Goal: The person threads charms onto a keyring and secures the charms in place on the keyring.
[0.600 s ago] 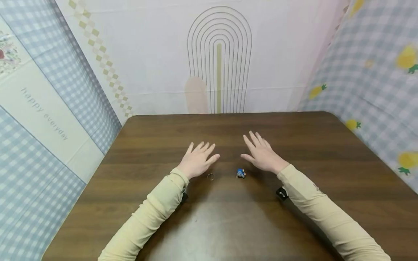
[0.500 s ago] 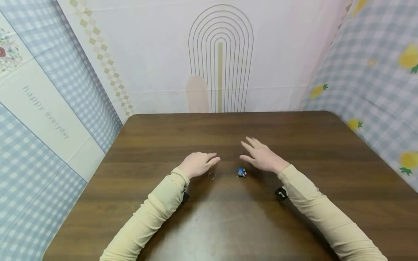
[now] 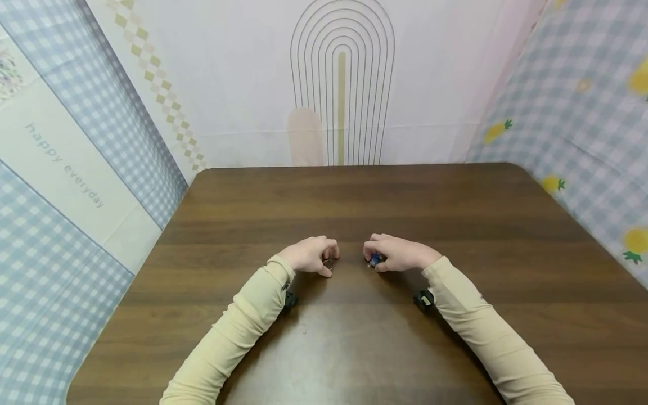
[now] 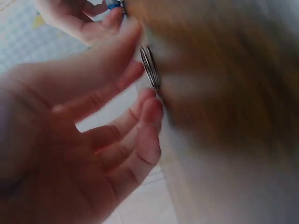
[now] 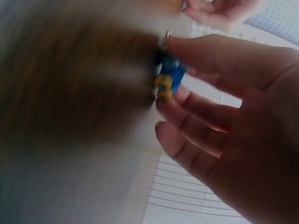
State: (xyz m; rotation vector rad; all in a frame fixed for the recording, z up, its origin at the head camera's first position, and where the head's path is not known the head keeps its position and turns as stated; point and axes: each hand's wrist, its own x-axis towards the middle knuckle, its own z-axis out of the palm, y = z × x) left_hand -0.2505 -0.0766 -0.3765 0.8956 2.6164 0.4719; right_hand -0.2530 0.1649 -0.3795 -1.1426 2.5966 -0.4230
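Near the table's middle, my left hand (image 3: 311,255) curls its thumb and fingers round a metal key ring (image 3: 328,263). In the left wrist view the coiled key ring (image 4: 150,67) stands between the thumb tip and the fingertips, close to the tabletop. To its right, my right hand (image 3: 400,253) holds a small blue figurine charm (image 3: 375,260) between thumb and fingers. The right wrist view shows the charm (image 5: 169,79) with yellow and green parts and a small metal loop at its end. Part of it is hidden by the fingers. The two hands are apart.
The brown wooden table (image 3: 329,202) has rounded far corners. Behind it hangs a white cloth (image 3: 243,84) with arch lines; checked cloths (image 3: 557,112) hang at the sides. A dark wrist camera (image 3: 424,300) sits under the right sleeve.
Both hands were spread above the table. The left fingers have curled down round the key ring, and the right hand has lowered and closed round the figurine charm. The head view has tilted slightly.
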